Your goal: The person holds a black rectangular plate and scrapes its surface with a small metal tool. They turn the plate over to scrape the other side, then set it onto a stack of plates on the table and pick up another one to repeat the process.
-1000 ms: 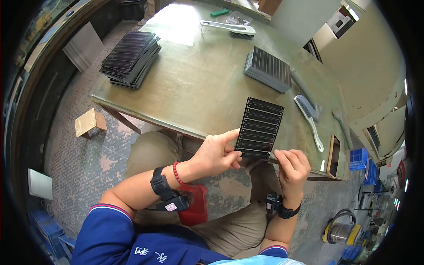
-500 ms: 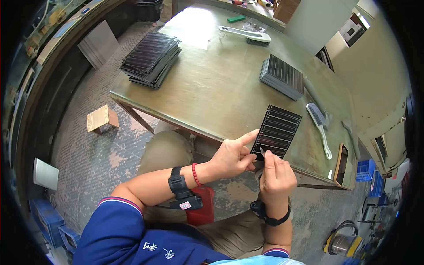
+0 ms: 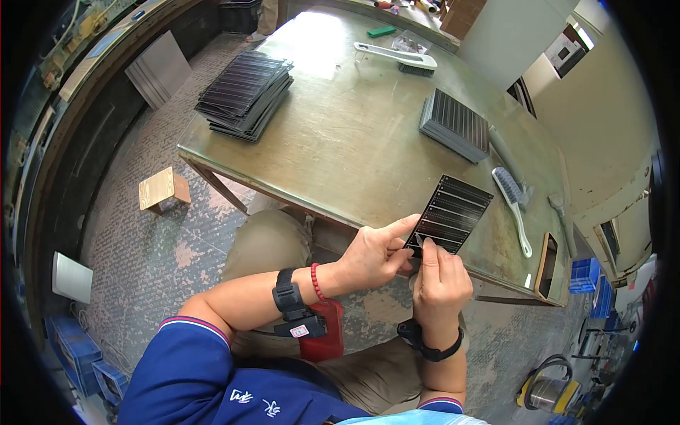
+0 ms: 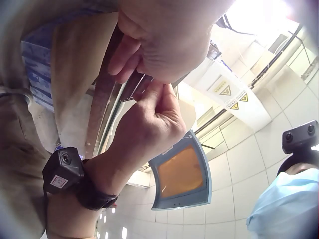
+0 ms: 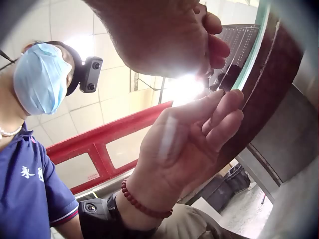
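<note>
My left hand [image 3: 372, 255] pinches a thin black slotted board [image 3: 457, 212] at its lower left corner, the forefinger stretched along its edge. The board stands tilted above the table's near edge, showing rows of small holes and pale lines across its face. My right hand [image 3: 443, 287] pinches a small pale pointed piece [image 3: 418, 241], its tip at the lower part of the board. What kind of piece it is I cannot tell. In the left wrist view the right hand [image 4: 149, 119] works close under the left; its fingertips hide most of the board.
A loose stack of black boards [image 3: 244, 92] lies at the table's far left, a neater stack [image 3: 457, 124] toward the right. One white-handled brush [image 3: 393, 55] lies at the back, another [image 3: 511, 202] at the right. Beside it are a brush-like tool [image 3: 557, 205] and a wood-rimmed holder [image 3: 547, 265].
My right hand has moved left from the board's lower right corner to its lower left part, with the pale piece. The board now leans more to the right; the left hand keeps its hold.
</note>
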Motion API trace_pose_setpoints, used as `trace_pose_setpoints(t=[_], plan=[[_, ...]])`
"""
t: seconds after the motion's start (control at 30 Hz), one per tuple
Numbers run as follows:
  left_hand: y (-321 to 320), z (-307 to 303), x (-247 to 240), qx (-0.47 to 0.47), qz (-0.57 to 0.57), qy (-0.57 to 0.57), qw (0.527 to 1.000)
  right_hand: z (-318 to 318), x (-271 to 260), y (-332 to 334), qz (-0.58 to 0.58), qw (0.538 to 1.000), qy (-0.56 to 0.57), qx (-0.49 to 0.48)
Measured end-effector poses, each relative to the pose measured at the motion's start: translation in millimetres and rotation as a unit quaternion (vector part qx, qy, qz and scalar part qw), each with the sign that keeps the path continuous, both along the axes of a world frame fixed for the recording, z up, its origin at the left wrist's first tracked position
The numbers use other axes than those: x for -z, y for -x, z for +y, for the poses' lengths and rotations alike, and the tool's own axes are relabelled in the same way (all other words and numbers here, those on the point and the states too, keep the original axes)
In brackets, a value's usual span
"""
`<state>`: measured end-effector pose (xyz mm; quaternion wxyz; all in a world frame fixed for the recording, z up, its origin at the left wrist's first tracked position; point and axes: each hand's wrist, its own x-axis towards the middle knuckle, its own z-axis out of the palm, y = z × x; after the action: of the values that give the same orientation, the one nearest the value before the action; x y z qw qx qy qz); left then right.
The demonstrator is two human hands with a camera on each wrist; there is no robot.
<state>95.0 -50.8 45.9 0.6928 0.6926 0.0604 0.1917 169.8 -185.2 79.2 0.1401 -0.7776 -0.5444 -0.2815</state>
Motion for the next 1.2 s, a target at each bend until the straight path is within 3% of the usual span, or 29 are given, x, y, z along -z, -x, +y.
trace_pose_setpoints(t=[0.37,1.2], plan=[[-7,-11,22,-0.039,-0.077,0.017,0.996,-7,-1,-4,0.012,1.0,0.002,0.001],[-5,-15,29,-0.051,-0.079,0.009,0.995,-36,7,-13,0.006,0.999,-0.004,0.048]])
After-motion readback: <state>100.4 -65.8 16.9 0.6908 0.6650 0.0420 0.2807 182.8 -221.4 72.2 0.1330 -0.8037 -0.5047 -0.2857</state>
